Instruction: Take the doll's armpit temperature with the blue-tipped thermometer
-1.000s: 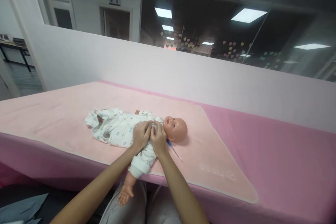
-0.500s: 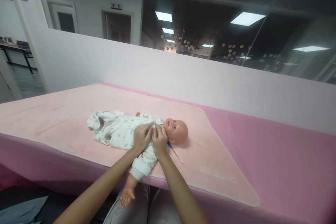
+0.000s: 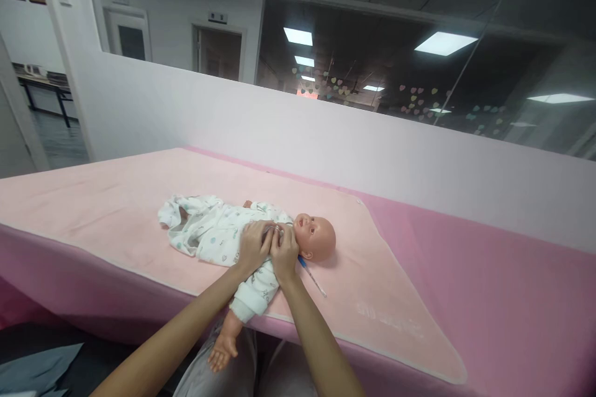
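A baby doll (image 3: 316, 239) lies on its back, its head to the right. It wears a white patterned romper (image 3: 218, 229). At the romper's chest, just below the doll's chin, my left hand (image 3: 254, 247) has its fingers closed on the fabric. Close against it, my right hand (image 3: 284, 252) pinches the same front near the collar. My fingers hide most of the spot they grip. One doll arm (image 3: 226, 340) hangs over the near edge between my forearms. Beside the doll's head, near my right wrist, lies a thin stick with a blue end (image 3: 313, 277), possibly a thermometer.
A pale pink mat (image 3: 372, 273) lies under the doll, over a darker pink cover (image 3: 488, 260). Behind stands a low white wall (image 3: 326, 136) with a dark window (image 3: 391, 56) above. Grey cloth (image 3: 37, 369) is at lower left.
My view has tilted up slightly. Both hands stay at the romper's chest, and their fingers have shifted and curled a little at the fabric. The doll lies as before.
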`<state>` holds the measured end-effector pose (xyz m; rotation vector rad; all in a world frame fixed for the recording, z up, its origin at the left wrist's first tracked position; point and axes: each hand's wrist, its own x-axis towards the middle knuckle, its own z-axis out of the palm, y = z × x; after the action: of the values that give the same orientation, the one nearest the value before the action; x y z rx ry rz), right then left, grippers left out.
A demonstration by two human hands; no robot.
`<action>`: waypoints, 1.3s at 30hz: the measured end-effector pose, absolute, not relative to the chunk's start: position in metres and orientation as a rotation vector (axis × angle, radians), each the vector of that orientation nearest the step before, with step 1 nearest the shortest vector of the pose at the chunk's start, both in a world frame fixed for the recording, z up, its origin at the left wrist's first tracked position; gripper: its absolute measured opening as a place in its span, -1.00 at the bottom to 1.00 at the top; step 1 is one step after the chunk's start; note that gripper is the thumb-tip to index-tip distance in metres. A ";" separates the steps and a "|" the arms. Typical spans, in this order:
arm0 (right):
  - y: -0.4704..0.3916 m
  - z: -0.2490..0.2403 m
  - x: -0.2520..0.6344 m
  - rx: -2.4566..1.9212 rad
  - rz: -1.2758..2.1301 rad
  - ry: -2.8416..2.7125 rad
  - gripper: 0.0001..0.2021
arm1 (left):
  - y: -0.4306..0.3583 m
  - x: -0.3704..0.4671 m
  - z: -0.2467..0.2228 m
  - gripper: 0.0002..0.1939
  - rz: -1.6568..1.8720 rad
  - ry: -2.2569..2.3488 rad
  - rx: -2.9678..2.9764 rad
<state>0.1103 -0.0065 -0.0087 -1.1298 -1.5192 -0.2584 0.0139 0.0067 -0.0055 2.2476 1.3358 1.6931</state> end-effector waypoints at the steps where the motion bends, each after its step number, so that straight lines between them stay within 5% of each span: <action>1: -0.006 -0.009 0.110 -1.129 -0.258 -1.515 -0.77 | 0.005 0.014 -0.005 -0.79 1.702 1.332 2.248; 16: -0.010 -0.008 0.111 -1.135 -0.272 -1.535 -0.72 | -0.001 0.008 -0.003 -0.69 1.781 1.417 2.181; 28: -0.010 -0.009 0.113 -1.047 -0.294 -1.549 -0.78 | -0.003 0.002 0.002 -0.81 1.704 1.722 2.195; 39: -0.008 -0.008 0.111 -1.041 -0.244 -1.485 -0.77 | 0.012 -0.035 0.001 -0.86 1.539 1.328 2.627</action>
<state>0.1110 -0.0081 -0.0077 -1.0409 -1.4851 -0.2436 -0.0345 0.0125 0.0007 2.6265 1.3276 1.5391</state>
